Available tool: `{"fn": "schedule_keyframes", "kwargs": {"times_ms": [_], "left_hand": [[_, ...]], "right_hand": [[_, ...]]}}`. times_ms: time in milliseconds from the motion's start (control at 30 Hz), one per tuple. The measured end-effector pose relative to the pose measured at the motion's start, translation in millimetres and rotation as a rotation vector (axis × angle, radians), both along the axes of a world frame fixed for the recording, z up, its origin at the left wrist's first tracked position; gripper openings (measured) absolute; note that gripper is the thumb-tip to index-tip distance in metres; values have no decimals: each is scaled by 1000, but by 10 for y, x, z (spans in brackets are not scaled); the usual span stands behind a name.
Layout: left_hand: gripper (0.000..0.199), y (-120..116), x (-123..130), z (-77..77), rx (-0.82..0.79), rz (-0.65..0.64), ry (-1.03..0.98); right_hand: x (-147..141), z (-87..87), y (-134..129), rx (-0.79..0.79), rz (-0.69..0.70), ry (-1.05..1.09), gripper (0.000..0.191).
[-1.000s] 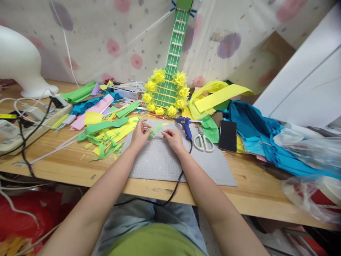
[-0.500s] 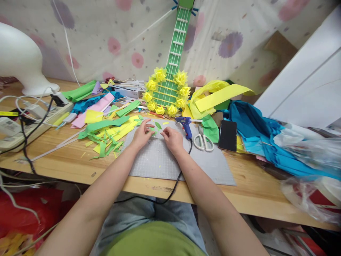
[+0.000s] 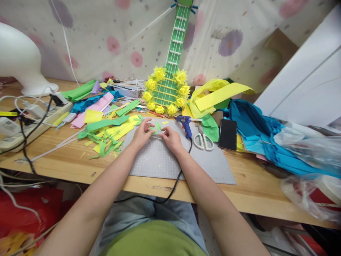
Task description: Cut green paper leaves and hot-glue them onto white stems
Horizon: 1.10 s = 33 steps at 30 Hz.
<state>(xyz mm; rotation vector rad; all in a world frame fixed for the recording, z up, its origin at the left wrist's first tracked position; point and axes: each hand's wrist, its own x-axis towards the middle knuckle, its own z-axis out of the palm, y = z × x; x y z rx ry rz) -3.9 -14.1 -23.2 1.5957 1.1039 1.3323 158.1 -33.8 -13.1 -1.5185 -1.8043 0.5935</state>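
Over the grey cutting mat (image 3: 157,161), my left hand (image 3: 142,135) pinches a small green paper leaf (image 3: 152,131) between thumb and fingers. Close by on the right, my right hand (image 3: 172,138) is closed in a pinch, its fingertips at a thin pale strand (image 3: 160,133) that runs towards the left fingers. What exactly the strand is, I cannot make out. Another green paper leaf (image 3: 158,126) shows just beyond the gap between both hands. A blue glue gun (image 3: 186,124) and white-handled scissors (image 3: 203,140) lie to the right of my right hand.
A green paper guitar (image 3: 170,80) with yellow paper flowers leans against the wall. Green scraps (image 3: 102,142) and yellow strips lie left of the mat. A phone (image 3: 227,135) and blue paper (image 3: 247,117) lie right. The glue gun's black cord (image 3: 178,183) crosses the mat's front edge.
The fingertips of both hands have shifted slightly, and the pale strand between them shows more clearly. The green leaf beyond them looks narrower and more upright.
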Motion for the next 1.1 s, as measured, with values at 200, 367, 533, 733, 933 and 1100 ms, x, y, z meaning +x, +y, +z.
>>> {"fn": "schedule_keyframes", "kwargs": {"times_ms": [200, 367, 533, 733, 933, 1100], "left_hand": [[56, -25, 33, 23, -128, -31, -80], [54, -50, 59, 61, -300, -65, -156], [49, 3, 35, 11, -251, -29, -145], [48, 10, 26, -8, -186, -37, -80], [54, -38, 50, 44, -197, -114, -117], [57, -36, 37, 52, -185, -135, -125]], "right_hand": [[10, -24, 10, 38, -9, 13, 11], [2, 0, -9, 62, 30, 1, 13], [0, 0, -14, 75, 71, 151, 14], [17, -40, 25, 14, 98, 268, 14], [38, -64, 50, 44, 59, 153, 13], [42, -54, 35, 80, 86, 87, 14]]}}
